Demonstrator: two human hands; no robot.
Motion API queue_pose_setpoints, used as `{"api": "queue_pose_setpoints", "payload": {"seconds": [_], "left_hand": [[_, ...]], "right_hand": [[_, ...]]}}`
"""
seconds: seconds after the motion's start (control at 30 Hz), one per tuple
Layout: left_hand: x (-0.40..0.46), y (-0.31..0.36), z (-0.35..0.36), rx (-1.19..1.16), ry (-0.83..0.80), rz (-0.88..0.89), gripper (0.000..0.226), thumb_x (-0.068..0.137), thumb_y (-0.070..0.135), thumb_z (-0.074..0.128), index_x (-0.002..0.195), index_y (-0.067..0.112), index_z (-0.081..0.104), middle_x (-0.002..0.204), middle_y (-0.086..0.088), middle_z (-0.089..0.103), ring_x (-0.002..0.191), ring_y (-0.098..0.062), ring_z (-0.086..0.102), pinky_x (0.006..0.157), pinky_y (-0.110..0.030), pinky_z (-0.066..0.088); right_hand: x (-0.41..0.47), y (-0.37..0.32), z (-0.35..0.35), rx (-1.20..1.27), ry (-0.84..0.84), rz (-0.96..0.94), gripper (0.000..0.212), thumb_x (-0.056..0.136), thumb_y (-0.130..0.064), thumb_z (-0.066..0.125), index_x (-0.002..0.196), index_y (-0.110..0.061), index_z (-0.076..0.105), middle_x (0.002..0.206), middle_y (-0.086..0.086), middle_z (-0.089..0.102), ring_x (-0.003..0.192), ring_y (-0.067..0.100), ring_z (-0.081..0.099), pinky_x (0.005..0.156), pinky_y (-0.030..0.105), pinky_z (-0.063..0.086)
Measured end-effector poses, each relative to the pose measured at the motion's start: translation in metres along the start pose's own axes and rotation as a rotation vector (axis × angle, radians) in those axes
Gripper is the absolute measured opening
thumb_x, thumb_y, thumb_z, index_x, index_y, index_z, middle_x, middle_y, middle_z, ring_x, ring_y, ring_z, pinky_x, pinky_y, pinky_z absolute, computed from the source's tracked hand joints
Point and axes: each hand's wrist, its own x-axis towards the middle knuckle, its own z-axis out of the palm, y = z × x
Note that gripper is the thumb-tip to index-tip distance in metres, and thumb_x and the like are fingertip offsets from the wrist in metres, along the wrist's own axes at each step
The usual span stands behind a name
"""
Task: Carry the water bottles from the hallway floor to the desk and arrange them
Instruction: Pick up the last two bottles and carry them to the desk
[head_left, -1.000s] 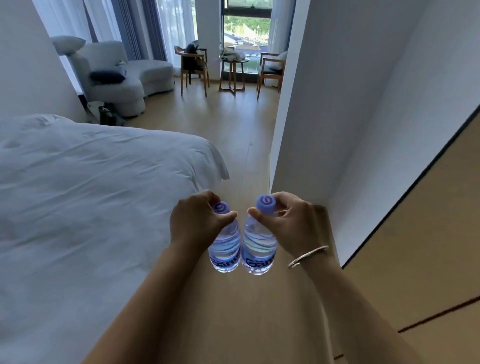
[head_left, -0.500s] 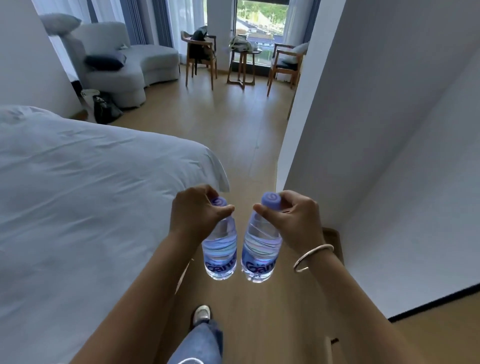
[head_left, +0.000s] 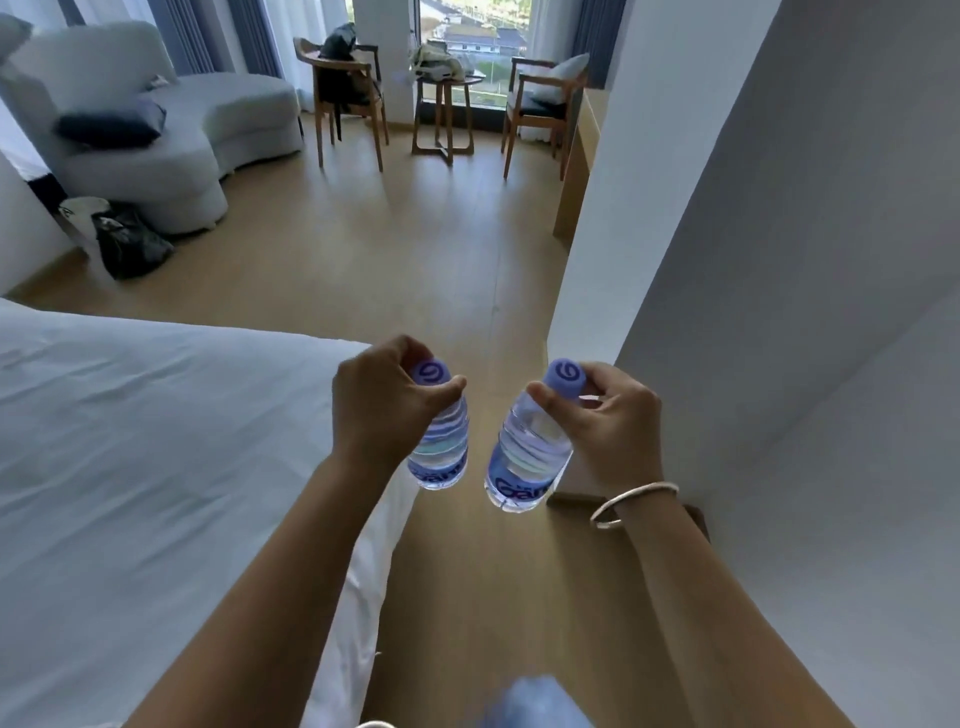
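Observation:
Two clear water bottles with purple caps and blue labels hang in the air in front of me. My left hand (head_left: 382, 402) grips the left bottle (head_left: 441, 447) round its neck and cap. My right hand (head_left: 610, 423) pinches the right bottle (head_left: 527, 457) at its cap, and that bottle tilts a little to the left. A thin gap separates the two bottles, which are held above the wooden floor. The light wooden desk (head_left: 579, 150) shows as an edge past the white wall corner, far right.
A white bed (head_left: 156, 441) fills the left side close to my left arm. A white wall (head_left: 727, 260) bounds the right. Ahead are a wooden floor (head_left: 415, 260), a grey sofa (head_left: 156, 135), two wooden chairs (head_left: 348, 98) and a small table (head_left: 447, 114) by the window. A dark bag (head_left: 130, 244) lies on the floor.
I have walked forward along the bed with both bottles. The room ahead is nearer, the desk edge has come into view, and the bottles have drifted slightly apart.

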Motion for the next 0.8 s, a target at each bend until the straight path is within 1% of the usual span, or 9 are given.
{"api": "queue_pose_setpoints", "payload": {"seconds": [0.07,0.2,0.27,0.37,0.43,0.53,0.63,0.73,0.8], "left_hand": [[0.031,-0.008,0.019,0.025,-0.013,-0.002,0.037,0.064,0.042,0.082,0.082,0.012,0.07,0.078,-0.002,0.07,0.065,-0.012,0.056,0.064,-0.022,0.045],[0.101,-0.025,0.071,0.038,-0.029,-0.053,0.034,0.063,0.041,0.082,0.077,0.014,0.069,0.072,0.001,0.067,0.062,-0.015,0.057,0.064,-0.027,0.051],[0.134,-0.029,0.098,0.037,-0.042,-0.068,0.033,0.061,0.041,0.083,0.075,0.015,0.068,0.067,0.006,0.062,0.059,-0.013,0.056,0.06,-0.023,0.046],[0.189,-0.028,0.139,0.019,-0.032,-0.093,0.032,0.06,0.041,0.084,0.071,0.016,0.066,0.063,0.008,0.058,0.056,-0.011,0.054,0.052,-0.014,0.038],[0.225,-0.024,0.162,-0.009,0.012,-0.112,0.03,0.059,0.039,0.084,0.068,0.018,0.064,0.061,0.008,0.058,0.055,-0.01,0.053,0.052,-0.011,0.035],[0.279,-0.017,0.195,-0.044,0.065,-0.122,0.029,0.059,0.037,0.085,0.068,0.02,0.063,0.061,0.007,0.059,0.056,-0.013,0.055,0.056,-0.019,0.042],[0.325,-0.012,0.219,-0.077,0.068,-0.12,0.029,0.06,0.033,0.085,0.072,0.018,0.064,0.063,0.006,0.06,0.058,-0.014,0.057,0.061,-0.024,0.047],[0.371,-0.015,0.242,-0.103,0.033,-0.127,0.028,0.06,0.032,0.085,0.072,0.017,0.065,0.063,0.005,0.062,0.06,-0.014,0.058,0.062,-0.024,0.048],[0.404,-0.022,0.26,-0.118,0.006,-0.133,0.027,0.059,0.032,0.085,0.068,0.02,0.063,0.06,0.008,0.06,0.057,-0.011,0.055,0.059,-0.02,0.045]], "right_hand": [[0.029,0.016,0.014,-0.013,-0.004,-0.004,0.032,0.071,-0.034,0.076,0.087,-0.007,0.071,0.079,0.008,0.071,0.069,0.022,0.064,0.064,0.031,0.055],[0.102,0.06,0.043,-0.044,-0.029,0.007,0.033,0.07,-0.036,0.077,0.083,-0.007,0.071,0.073,0.007,0.069,0.062,0.018,0.059,0.059,0.027,0.05],[0.143,0.081,0.054,-0.049,-0.036,0.012,0.032,0.07,-0.036,0.078,0.079,-0.007,0.07,0.067,0.003,0.066,0.058,0.016,0.055,0.056,0.024,0.045],[0.212,0.107,0.067,-0.055,-0.057,-0.009,0.031,0.07,-0.037,0.078,0.077,-0.008,0.07,0.064,-0.003,0.061,0.054,0.009,0.051,0.055,0.013,0.038],[0.253,0.12,0.073,-0.045,-0.06,-0.038,0.03,0.07,-0.036,0.078,0.077,-0.008,0.07,0.064,-0.004,0.061,0.053,0.004,0.05,0.054,0.01,0.037],[0.315,0.138,0.081,-0.014,-0.054,-0.065,0.029,0.07,-0.034,0.078,0.081,-0.008,0.071,0.069,0.003,0.068,0.058,0.013,0.058,0.058,0.016,0.046],[0.363,0.156,0.089,-0.019,-0.056,-0.085,0.03,0.071,-0.033,0.077,0.084,-0.006,0.071,0.076,0.005,0.071,0.064,0.016,0.061,0.062,0.02,0.05],[0.405,0.174,0.101,-0.006,-0.037,-0.073,0.031,0.072,-0.034,0.076,0.085,-0.007,0.071,0.077,0.005,0.07,0.065,0.015,0.061,0.063,0.023,0.052],[0.433,0.186,0.112,-0.005,-0.022,-0.06,0.029,0.072,-0.034,0.075,0.084,-0.008,0.071,0.075,0.004,0.07,0.063,0.015,0.06,0.061,0.023,0.051]]}}
